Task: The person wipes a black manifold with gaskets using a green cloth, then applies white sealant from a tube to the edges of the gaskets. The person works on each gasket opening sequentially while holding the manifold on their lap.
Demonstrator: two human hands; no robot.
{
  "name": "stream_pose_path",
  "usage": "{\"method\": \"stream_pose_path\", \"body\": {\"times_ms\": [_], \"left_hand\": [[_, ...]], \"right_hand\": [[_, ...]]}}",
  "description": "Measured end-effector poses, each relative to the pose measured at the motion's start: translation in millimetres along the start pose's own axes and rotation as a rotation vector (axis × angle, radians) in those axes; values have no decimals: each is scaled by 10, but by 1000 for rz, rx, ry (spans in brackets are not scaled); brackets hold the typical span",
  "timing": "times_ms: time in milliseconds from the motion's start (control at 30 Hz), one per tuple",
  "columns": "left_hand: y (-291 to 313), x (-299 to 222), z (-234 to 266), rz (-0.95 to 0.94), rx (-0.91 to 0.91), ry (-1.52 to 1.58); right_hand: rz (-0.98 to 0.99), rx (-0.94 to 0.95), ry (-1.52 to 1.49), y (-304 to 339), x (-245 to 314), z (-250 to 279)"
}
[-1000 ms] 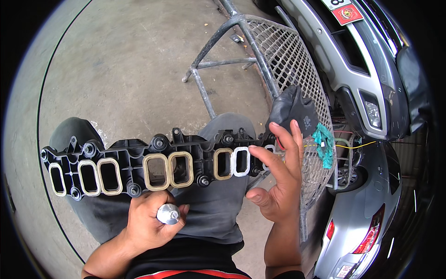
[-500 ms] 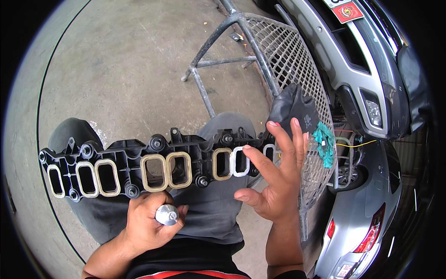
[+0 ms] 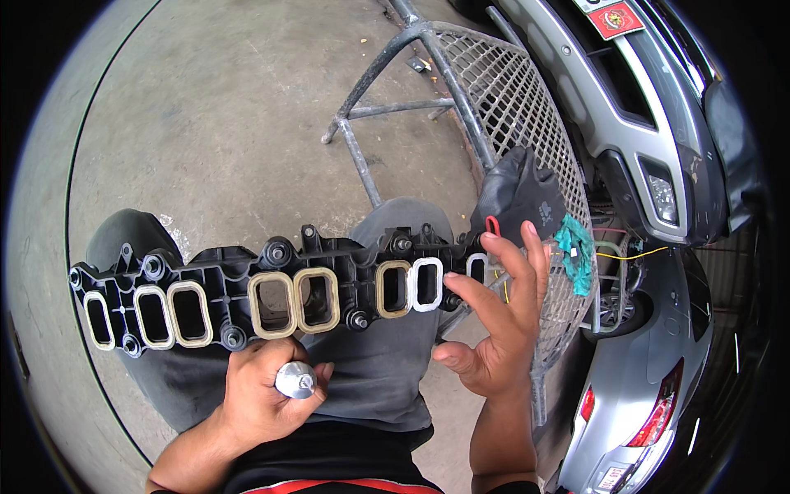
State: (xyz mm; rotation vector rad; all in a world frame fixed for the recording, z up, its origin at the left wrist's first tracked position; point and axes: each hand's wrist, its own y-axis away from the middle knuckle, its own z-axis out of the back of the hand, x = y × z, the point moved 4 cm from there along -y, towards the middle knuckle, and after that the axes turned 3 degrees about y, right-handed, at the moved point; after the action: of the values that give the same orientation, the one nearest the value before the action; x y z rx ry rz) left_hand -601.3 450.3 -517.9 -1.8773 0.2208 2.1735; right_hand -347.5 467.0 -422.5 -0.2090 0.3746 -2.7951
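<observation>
A black plastic intake manifold (image 3: 226, 305) lies across my thighs, its row of rounded rectangular ports facing up. Most of the port rims are tan or cream; the rim second from the right (image 3: 415, 303) is coated bright silver-white. Below the middle ports, my left hand (image 3: 262, 399) is closed around a silver metal tube (image 3: 295, 380) whose nozzle end points up at me. At the manifold's right end hovers my right hand (image 3: 498, 329), fingers spread and holding nothing. Its index fingertip is just right of the silver-white rim; the last port is partly behind the hand.
Right of my knee stands a metal mesh rack (image 3: 494, 86) on tubular legs. On it lie black gloves (image 3: 518, 193) and a teal rag (image 3: 573, 255). Two silver vehicles are on the right: a front bumper (image 3: 658, 156) and a car's rear (image 3: 625, 420). Concrete floor (image 3: 206, 107) stretches ahead.
My right hand has shifted slightly right, its index finger moving off the silver-white rim. A red loop beside the ring and middle fingers now shows. The left hand and manifold have stayed put.
</observation>
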Motion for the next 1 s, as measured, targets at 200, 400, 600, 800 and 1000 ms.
{"method": "stream_pose_path", "body": {"times_ms": [200, 400, 600, 800, 1000], "left_hand": [[-4, 3, 8, 0, 0, 0], [-12, 0, 13, -5, 4, -8], [-8, 7, 22, 4, 2, 1], [5, 15, 10, 8, -4, 6], [-5, 14, 25, 5, 10, 14]], "right_hand": [[19, 7, -2, 40, 33, -23], [-27, -6, -33, 56, 19, 4], [-1, 22, -58, 116, 63, 11], [-44, -8, -189, 28, 55, 36], [0, 29, -150, -133, 115, -81]]}}
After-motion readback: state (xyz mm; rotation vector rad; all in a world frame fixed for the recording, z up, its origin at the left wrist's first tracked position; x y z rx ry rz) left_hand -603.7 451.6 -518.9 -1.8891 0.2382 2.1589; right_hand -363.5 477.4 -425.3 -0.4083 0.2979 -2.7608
